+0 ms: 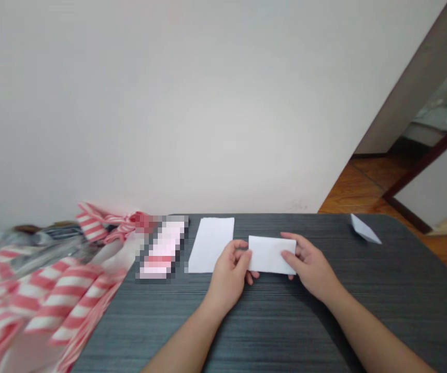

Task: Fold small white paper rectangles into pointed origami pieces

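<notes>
A small white rectangle of paper (270, 255), apparently folded, is held between both hands above the dark table. My left hand (231, 272) pinches its left edge, thumb in front and fingers behind. At the right end, my right hand (311, 264) grips the same paper, with the thumb pressed on its face and the fingers mostly hidden behind. Just beyond my left hand lies a stack of white sheets (212, 241), partly covered by that hand.
The table (161, 321) has a dark, streaked top. A folded white paper piece (364, 229) stands at its far right. A pixelated flat object (163, 248) lies at the left edge. Red-and-white striped cloth (60, 290) is heaped beside the table. A wall (215, 103) rises behind.
</notes>
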Action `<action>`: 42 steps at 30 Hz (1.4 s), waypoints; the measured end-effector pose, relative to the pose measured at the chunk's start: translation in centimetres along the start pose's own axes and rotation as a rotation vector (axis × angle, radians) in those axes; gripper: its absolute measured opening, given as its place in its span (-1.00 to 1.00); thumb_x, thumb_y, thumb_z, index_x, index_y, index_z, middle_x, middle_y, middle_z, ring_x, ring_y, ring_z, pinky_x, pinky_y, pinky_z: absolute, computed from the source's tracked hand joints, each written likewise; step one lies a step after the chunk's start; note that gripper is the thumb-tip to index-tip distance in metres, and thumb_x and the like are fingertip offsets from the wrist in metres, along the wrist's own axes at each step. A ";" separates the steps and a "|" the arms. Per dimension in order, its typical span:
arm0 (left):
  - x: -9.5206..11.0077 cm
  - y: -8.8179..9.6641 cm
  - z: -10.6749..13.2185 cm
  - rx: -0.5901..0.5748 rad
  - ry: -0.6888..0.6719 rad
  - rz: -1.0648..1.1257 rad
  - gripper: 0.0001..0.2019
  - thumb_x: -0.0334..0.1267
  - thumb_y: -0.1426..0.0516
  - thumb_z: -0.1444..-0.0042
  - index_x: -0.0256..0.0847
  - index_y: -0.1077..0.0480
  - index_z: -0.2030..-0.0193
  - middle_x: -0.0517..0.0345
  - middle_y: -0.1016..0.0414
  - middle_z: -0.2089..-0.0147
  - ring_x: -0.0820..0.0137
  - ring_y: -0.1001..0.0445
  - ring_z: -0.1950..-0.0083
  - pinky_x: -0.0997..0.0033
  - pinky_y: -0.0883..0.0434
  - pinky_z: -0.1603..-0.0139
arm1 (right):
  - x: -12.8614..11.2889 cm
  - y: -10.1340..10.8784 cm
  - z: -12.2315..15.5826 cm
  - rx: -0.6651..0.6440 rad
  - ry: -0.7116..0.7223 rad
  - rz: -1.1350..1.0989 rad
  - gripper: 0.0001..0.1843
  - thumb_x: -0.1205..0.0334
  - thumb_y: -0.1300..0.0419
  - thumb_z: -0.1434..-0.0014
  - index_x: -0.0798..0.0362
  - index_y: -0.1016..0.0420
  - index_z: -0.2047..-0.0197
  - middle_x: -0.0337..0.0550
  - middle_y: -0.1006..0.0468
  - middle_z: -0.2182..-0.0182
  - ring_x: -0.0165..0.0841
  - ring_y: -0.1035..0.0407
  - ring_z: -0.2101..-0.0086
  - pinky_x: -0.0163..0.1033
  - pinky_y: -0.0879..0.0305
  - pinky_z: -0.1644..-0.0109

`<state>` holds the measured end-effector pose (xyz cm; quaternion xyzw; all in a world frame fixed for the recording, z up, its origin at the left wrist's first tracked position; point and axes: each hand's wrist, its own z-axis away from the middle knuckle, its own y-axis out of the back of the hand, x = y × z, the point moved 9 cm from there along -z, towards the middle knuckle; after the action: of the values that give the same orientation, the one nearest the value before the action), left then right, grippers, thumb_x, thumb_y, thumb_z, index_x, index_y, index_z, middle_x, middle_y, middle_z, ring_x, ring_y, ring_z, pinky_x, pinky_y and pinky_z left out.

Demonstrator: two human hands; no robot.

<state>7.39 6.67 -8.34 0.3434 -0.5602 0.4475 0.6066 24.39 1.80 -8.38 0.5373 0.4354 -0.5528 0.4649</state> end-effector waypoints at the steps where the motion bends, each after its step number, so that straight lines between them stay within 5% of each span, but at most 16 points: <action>1: 0.0 -0.1 0.0 -0.009 0.007 -0.016 -0.58 -0.01 -0.14 -0.08 -0.25 -0.22 0.04 0.29 -0.43 0.61 0.48 -0.31 0.69 0.56 -0.18 0.65 | -0.1 0.1 0.0 0.013 0.011 0.003 -0.42 0.03 -0.24 -0.13 0.06 -0.24 -0.15 -0.22 -0.51 0.44 -0.41 -0.32 0.58 -0.33 -0.29 0.61; 3: 0.0 -0.3 0.1 -0.041 0.026 -0.057 -0.54 0.01 -0.14 -0.08 -0.29 -0.26 0.00 0.27 -0.44 0.62 0.49 -0.28 0.70 0.56 -0.16 0.66 | -0.5 0.3 0.1 0.038 0.034 0.005 -0.45 0.03 -0.23 -0.15 0.05 -0.24 -0.15 -0.23 -0.50 0.44 -0.42 -0.32 0.58 -0.34 -0.27 0.61; 8: -0.4 -0.4 0.3 -0.096 0.046 -0.158 -0.68 0.02 -0.12 -0.12 -0.25 -0.37 0.33 0.24 -0.39 0.68 0.52 -0.22 0.71 0.57 -0.07 0.67 | -0.6 0.1 0.1 0.035 0.034 -0.009 -0.45 0.04 -0.23 -0.14 0.04 -0.22 -0.14 -0.26 -0.49 0.47 -0.42 -0.31 0.58 -0.35 -0.25 0.61; 13: -0.3 -0.3 0.4 -0.094 0.035 -0.182 -0.67 0.00 -0.07 -0.17 -0.23 -0.36 0.43 0.26 -0.36 0.70 0.53 -0.19 0.72 0.56 -0.07 0.65 | -0.7 0.0 0.0 0.029 0.058 -0.028 -0.43 0.07 -0.23 -0.15 0.03 -0.17 -0.17 -0.24 -0.50 0.44 -0.42 -0.31 0.57 -0.36 -0.24 0.59; 42: -0.6 0.0 0.0 -0.043 -0.068 -0.187 -0.72 -0.06 -0.01 -0.25 -0.22 -0.31 0.35 0.23 -0.50 0.46 0.55 -0.33 0.64 0.57 -0.21 0.61 | -0.6 -0.1 -0.1 -0.001 0.061 -0.046 -0.42 0.12 -0.23 -0.15 0.05 -0.11 -0.16 -0.29 -0.52 0.51 -0.47 -0.29 0.66 -0.38 -0.21 0.65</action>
<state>7.43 6.54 -8.92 0.3960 -0.5555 0.3650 0.6335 24.34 1.97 -7.80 0.5437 0.4618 -0.5463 0.4389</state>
